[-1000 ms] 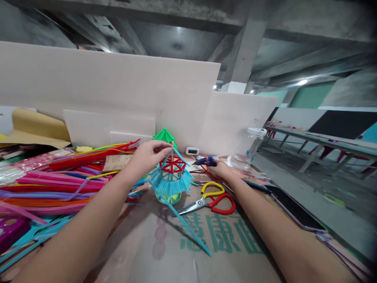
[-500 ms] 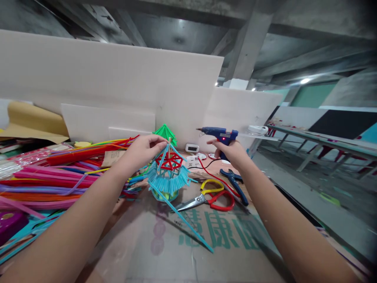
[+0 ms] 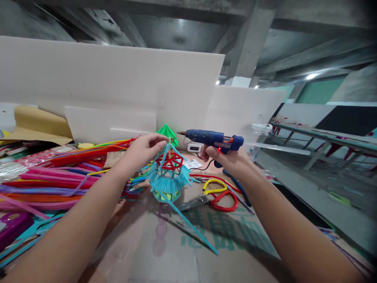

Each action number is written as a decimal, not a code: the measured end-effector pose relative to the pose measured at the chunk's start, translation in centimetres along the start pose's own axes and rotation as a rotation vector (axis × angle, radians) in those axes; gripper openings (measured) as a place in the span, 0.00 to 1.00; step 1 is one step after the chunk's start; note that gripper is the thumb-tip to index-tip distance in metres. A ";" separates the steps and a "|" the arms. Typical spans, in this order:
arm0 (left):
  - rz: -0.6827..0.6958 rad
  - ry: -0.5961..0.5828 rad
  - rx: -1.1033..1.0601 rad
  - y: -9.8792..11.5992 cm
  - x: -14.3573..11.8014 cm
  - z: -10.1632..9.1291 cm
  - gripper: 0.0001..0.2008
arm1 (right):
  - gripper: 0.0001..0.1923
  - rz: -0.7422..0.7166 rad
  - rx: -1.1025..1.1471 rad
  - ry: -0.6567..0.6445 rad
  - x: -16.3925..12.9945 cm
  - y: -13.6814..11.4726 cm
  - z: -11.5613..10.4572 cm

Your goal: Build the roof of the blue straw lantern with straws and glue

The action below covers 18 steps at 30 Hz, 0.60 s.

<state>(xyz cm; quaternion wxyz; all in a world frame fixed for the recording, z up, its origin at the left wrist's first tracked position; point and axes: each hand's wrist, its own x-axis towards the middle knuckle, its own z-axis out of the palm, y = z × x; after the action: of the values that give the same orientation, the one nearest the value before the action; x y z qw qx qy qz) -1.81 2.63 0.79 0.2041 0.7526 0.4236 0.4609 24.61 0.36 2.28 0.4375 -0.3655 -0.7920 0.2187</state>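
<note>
My right hand grips a blue hot glue gun with a small red light lit. Its nozzle points left, a short way from the top of a little pavilion model, and a long clear glue stick sticks out behind. My left hand pinches at the peak of the model, where a light blue pipe cleaner slopes down; the fingers partly hide the hold. The model has a red lattice above a fringed blue roof. One long blue strip slants from it toward me.
Scissors with yellow and red handles lie right of the model, beside blue-handled pliers. Bundles of coloured pipe cleaners fill the left. A green roof piece and white timer stand behind, before white boards.
My right hand has brought the glue gun left, its nozzle now much closer to the model's peak. My left hand stays pinched at the top. The view has shifted slightly.
</note>
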 end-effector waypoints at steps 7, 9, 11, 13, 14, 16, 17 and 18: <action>0.308 -0.323 0.488 1.6 -0.9 -1.3 0.12 | 0.25 -0.004 -0.044 0.045 -0.3 -0.7 -1.0; 0.385 -0.339 0.555 1.9 -1.1 -0.9 0.10 | 0.25 0.004 -0.042 0.046 -0.2 -0.7 -1.2; 0.420 -0.324 0.572 2.0 -1.2 -0.5 0.10 | 0.25 0.008 -0.034 0.052 -0.2 -0.6 -1.2; 0.429 -0.313 0.574 2.0 -1.2 -0.2 0.10 | 0.25 0.008 -0.032 0.045 -0.2 -0.6 -1.2; 0.427 -0.307 0.584 2.0 -1.2 -0.2 0.10 | 0.25 0.005 -0.033 0.038 -0.2 -0.7 -1.1; 0.427 -0.302 0.619 2.0 -1.2 -0.2 0.09 | 0.25 0.002 -0.038 0.029 -0.2 -0.8 -1.1; 0.429 -0.308 0.635 2.0 -1.2 -0.3 0.09 | 0.25 0.003 -0.041 0.030 -0.2 -0.8 -1.1; 0.434 -0.317 0.648 2.0 -1.1 -0.4 0.08 | 0.25 0.004 -0.044 0.033 -0.2 -0.8 -1.1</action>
<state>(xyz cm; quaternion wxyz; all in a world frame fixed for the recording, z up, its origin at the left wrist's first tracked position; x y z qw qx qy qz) -1.47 0.55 1.76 -0.0823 0.9113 0.3417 0.2145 25.32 -0.31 3.32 0.4419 -0.3800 -0.7886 0.1961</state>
